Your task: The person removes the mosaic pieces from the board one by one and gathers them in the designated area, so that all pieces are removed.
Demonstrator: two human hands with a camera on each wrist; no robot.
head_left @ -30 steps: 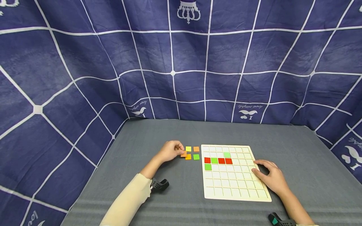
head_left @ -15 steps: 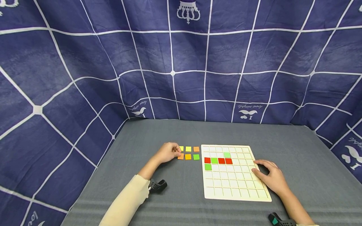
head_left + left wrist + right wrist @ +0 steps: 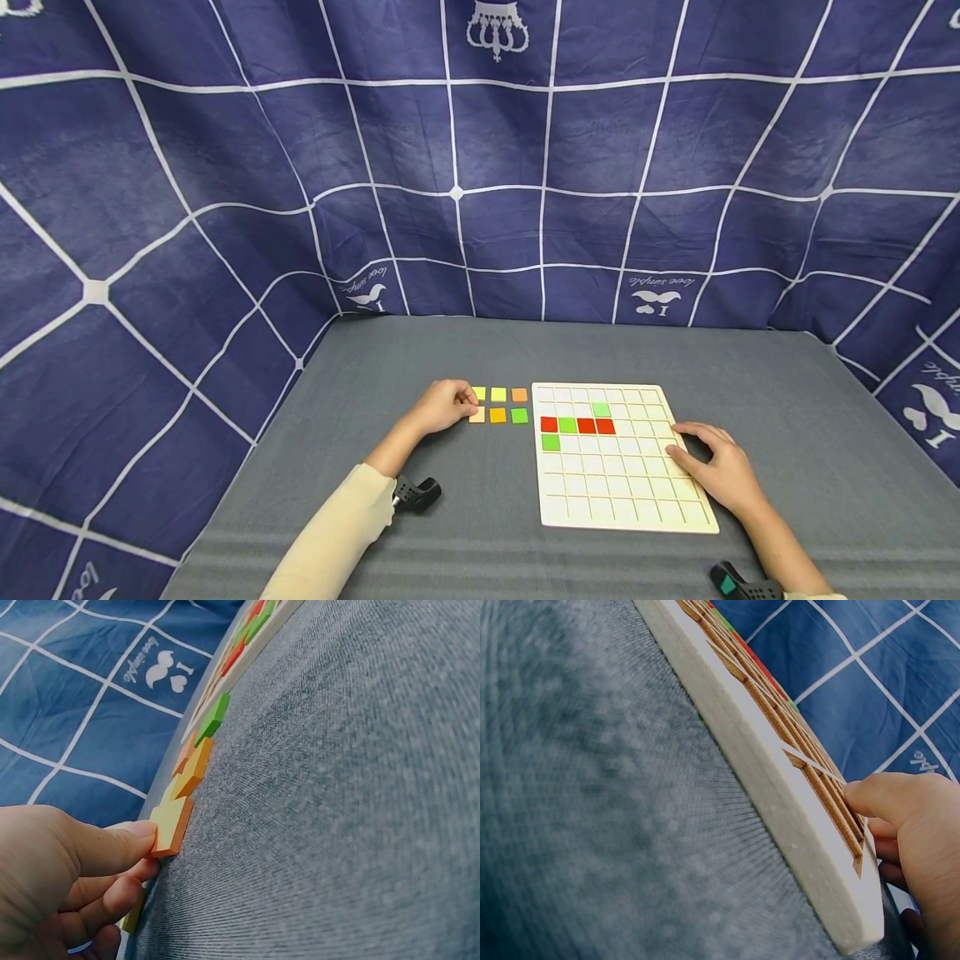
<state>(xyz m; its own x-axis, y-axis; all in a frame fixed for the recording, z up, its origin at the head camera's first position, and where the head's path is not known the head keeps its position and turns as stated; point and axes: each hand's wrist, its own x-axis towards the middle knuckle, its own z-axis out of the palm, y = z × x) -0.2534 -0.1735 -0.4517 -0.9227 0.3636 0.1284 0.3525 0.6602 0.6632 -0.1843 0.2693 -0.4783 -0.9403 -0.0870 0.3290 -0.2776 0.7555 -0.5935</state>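
Observation:
My left hand (image 3: 444, 406) pinches a small square tile (image 3: 477, 415) between thumb and fingers, at the left end of the near row. The tile's top looks pale and its side is orange in the left wrist view (image 3: 171, 829). Beside it in that row lie an amber tile (image 3: 498, 415) and a green tile (image 3: 520, 416). Behind are two yellow tiles, one (image 3: 498, 394) whole and one (image 3: 480, 393) partly behind the fingers, and an orange tile (image 3: 520, 394). My right hand (image 3: 716, 471) rests on the right edge of a cream grid board (image 3: 630, 487), thumb and index finger apart.
Several red and green tiles sit in the board's cells toward its left, among them a red tile (image 3: 605, 427) and a pale green tile (image 3: 602, 410). Grey cloth (image 3: 465, 533) covers the table. A blue gridded curtain (image 3: 495, 233) hangs behind it.
My left hand has drawn its tile left, off the amber tile and into line with the near row. The tile's top now looks paler. My right hand has stayed on the board.

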